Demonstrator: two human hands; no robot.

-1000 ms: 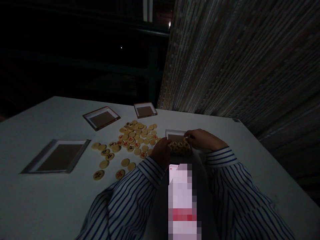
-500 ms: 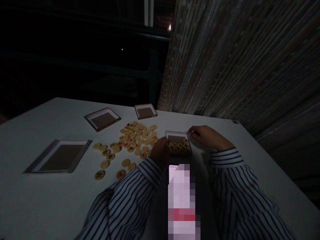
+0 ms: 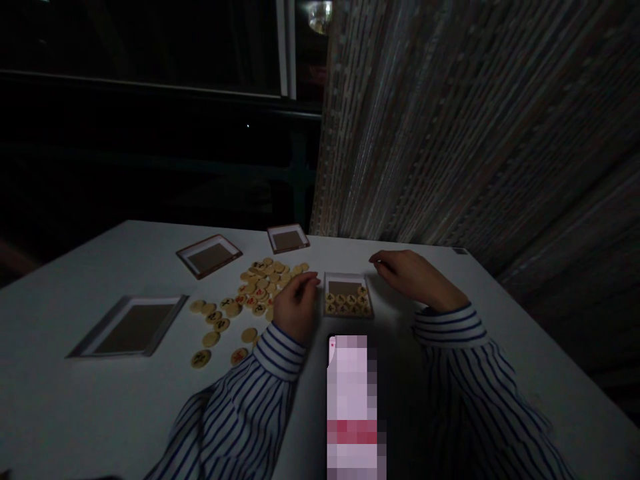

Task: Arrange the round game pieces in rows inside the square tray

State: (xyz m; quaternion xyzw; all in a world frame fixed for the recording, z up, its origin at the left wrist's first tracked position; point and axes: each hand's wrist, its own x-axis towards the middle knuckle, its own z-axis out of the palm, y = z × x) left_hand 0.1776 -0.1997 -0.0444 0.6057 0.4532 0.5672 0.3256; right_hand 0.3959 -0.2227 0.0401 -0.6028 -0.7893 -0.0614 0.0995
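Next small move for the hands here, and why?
Probably the left hand should take one wooden Chinese chess piece from the loose pile and set it in the small tray. That hand sits beside the pile, and the tray's back half is bare, with pieces only along its front.

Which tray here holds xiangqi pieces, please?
The tray between the left hand and right hand, pieces filling its near half; the other three show bare bottoms.

1. Left hand: palm down, fingers loosely curled.
2. Right hand: palm down, fingers curled inward (too dark to tell whether the fingertips pinch anything).
3. Blue-striped sleeves run forward to both wrists.
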